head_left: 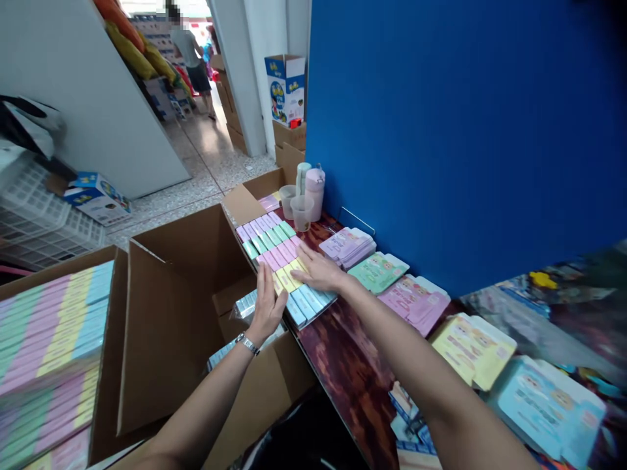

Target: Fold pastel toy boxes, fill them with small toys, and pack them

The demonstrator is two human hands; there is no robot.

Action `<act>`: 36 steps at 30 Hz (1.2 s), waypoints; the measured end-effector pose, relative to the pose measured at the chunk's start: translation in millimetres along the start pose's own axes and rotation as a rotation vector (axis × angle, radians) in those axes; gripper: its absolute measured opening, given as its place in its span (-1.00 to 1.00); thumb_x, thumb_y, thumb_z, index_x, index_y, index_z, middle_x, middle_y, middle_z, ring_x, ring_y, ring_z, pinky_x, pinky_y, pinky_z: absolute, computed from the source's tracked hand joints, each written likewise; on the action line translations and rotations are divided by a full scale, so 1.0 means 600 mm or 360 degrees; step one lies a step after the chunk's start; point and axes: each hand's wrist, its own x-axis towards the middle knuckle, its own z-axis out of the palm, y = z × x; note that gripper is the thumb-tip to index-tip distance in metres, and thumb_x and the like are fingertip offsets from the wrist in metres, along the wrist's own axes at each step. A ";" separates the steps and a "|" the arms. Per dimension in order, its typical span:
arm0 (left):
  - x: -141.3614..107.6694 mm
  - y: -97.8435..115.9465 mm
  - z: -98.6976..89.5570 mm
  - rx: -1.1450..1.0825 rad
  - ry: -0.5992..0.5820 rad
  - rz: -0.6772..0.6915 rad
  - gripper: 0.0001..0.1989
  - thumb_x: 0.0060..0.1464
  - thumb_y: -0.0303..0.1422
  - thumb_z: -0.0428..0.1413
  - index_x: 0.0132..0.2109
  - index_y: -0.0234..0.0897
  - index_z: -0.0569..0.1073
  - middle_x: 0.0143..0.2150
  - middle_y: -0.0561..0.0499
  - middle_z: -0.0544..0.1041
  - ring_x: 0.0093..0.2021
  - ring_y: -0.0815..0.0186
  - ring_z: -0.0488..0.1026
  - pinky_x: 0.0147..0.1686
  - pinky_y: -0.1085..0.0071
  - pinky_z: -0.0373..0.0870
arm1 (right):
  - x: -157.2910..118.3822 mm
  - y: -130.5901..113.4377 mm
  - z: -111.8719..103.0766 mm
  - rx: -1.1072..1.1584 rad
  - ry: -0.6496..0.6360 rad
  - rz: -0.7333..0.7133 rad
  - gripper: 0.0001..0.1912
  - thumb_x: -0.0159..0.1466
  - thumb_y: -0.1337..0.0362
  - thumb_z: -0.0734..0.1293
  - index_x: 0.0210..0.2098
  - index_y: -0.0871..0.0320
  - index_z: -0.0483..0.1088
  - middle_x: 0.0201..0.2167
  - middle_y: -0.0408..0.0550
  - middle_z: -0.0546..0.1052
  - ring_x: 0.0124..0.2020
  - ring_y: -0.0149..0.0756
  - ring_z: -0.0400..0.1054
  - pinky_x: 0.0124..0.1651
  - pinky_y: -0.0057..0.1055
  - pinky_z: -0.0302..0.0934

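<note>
Small boxes in rows of purple, green, pink, yellow and blue (304,302) form a flat block at the edge of a dark red marbled table (350,356). My left hand (267,303), with a metal watch at the wrist, lies against the block's left side, fingers extended. Across from it, my right hand (316,267) rests on the right side of the pink and yellow rows, fingers spread. Below my left hand, an open cardboard box (171,320) holds clear-wrapped packs of small boxes (245,305).
Flat carton stacks in purple, green, pink, yellow and blue (546,408) line the table beside a blue panel (441,130). Plastic cups (302,212) and bottles (315,189) stand behind the block. A filled carton (53,326) is at left; a person (193,59) stands beyond the doorway.
</note>
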 end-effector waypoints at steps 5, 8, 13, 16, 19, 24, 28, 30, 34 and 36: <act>0.002 0.001 -0.006 -0.0175 0.0363 -0.0323 -0.25 0.29 -0.04 -0.18 0.42 -0.19 -0.36 0.48 -0.09 -0.41 0.45 0.19 -0.44 0.38 0.08 -0.39 | 0.012 0.020 -0.009 0.0298 0.0172 -0.0097 -0.05 0.31 -0.27 -0.04 0.42 0.29 -0.28 0.44 0.09 -0.23 0.45 -0.19 -0.40 0.45 -0.16 -0.36; 0.043 -0.001 -0.019 -0.0082 0.0320 -0.0216 -0.19 0.26 0.00 -0.14 0.42 -0.26 -0.35 0.47 -0.10 -0.42 0.45 0.18 -0.50 0.38 0.09 -0.44 | 0.050 0.009 -0.016 0.0239 0.0257 -0.0144 -0.02 0.31 -0.25 0.00 0.42 0.37 -0.30 0.43 0.15 -0.29 0.45 -0.18 -0.43 0.45 -0.20 -0.37; 0.116 -0.021 -0.042 -0.0102 0.0219 -0.0291 -0.17 0.22 0.03 -0.09 0.42 -0.37 -0.19 0.47 -0.22 -0.36 0.45 0.12 -0.41 0.38 0.09 -0.43 | 0.118 -0.013 -0.014 -0.0003 0.0127 0.0005 -0.03 0.29 -0.18 0.13 0.40 0.42 -0.19 0.43 0.20 -0.29 0.44 -0.01 -0.40 0.44 -0.14 -0.34; 0.120 -0.030 -0.044 -0.0156 0.0181 -0.0272 -0.19 0.20 0.04 -0.04 0.40 -0.32 -0.08 0.47 -0.19 -0.26 0.45 0.14 -0.33 0.39 0.13 -0.39 | 0.129 -0.010 -0.013 -0.0015 0.0026 0.0059 -0.04 0.28 -0.17 0.16 0.41 0.38 -0.19 0.43 0.17 -0.29 0.44 -0.01 -0.36 0.44 -0.12 -0.30; 0.093 -0.028 -0.029 -0.0225 0.0273 -0.0390 -0.21 0.24 0.04 -0.13 0.42 -0.27 -0.20 0.47 -0.14 -0.38 0.45 0.17 -0.41 0.38 0.11 -0.42 | 0.116 0.001 -0.017 0.0132 0.0001 0.0031 -0.06 0.29 -0.16 0.16 0.42 0.30 -0.21 0.44 0.11 -0.32 0.44 -0.05 -0.33 0.44 -0.16 -0.27; 0.031 -0.020 0.019 -0.0372 0.0332 -0.0675 -0.20 0.24 0.08 -0.20 0.42 -0.27 -0.25 0.47 -0.18 -0.36 0.45 0.14 -0.38 0.38 0.04 -0.36 | 0.080 0.031 -0.013 0.0354 0.0093 -0.0021 -0.03 0.27 -0.14 0.21 0.43 0.23 -0.28 0.44 0.10 -0.25 0.44 -0.07 -0.39 0.42 -0.03 -0.32; 0.019 -0.018 0.039 -0.0440 0.0327 -0.0762 -0.22 0.24 0.08 -0.20 0.42 -0.23 -0.22 0.47 -0.12 -0.31 0.44 0.18 -0.37 0.38 0.11 -0.37 | 0.062 0.046 -0.003 0.0657 0.0082 0.0035 -0.02 0.26 -0.17 0.22 0.42 0.22 -0.25 0.42 0.11 -0.09 0.42 -0.12 -0.14 0.42 -0.10 -0.22; 0.023 -0.014 0.041 -0.0443 0.0334 -0.0793 -0.22 0.24 0.08 -0.22 0.42 -0.24 -0.25 0.47 -0.12 -0.35 0.44 0.19 -0.41 0.38 0.14 -0.40 | 0.058 0.048 0.001 0.0790 0.0148 0.0055 -0.05 0.25 -0.15 0.24 0.42 0.19 -0.18 0.38 0.10 0.04 0.37 -0.12 0.00 0.39 -0.10 -0.10; 0.025 0.003 0.044 -0.0433 0.0327 -0.0830 -0.22 0.24 0.09 -0.24 0.41 -0.24 -0.22 0.47 -0.13 -0.36 0.44 0.16 -0.42 0.38 0.07 -0.38 | 0.051 0.053 0.004 0.0831 0.0214 0.0012 -0.16 0.24 -0.07 0.30 0.38 0.13 -0.01 0.29 0.06 0.25 0.27 -0.11 0.20 0.31 -0.07 0.08; 0.020 0.015 0.047 -0.0437 0.0319 -0.0847 -0.21 0.24 0.10 -0.23 0.41 -0.27 -0.21 0.47 -0.16 -0.36 0.44 0.13 -0.44 0.38 0.04 -0.41 | 0.042 0.057 0.003 0.0749 0.0195 0.0056 -0.22 0.26 -0.04 0.28 0.36 0.12 0.03 0.26 0.05 0.30 0.22 -0.12 0.26 0.28 -0.07 0.12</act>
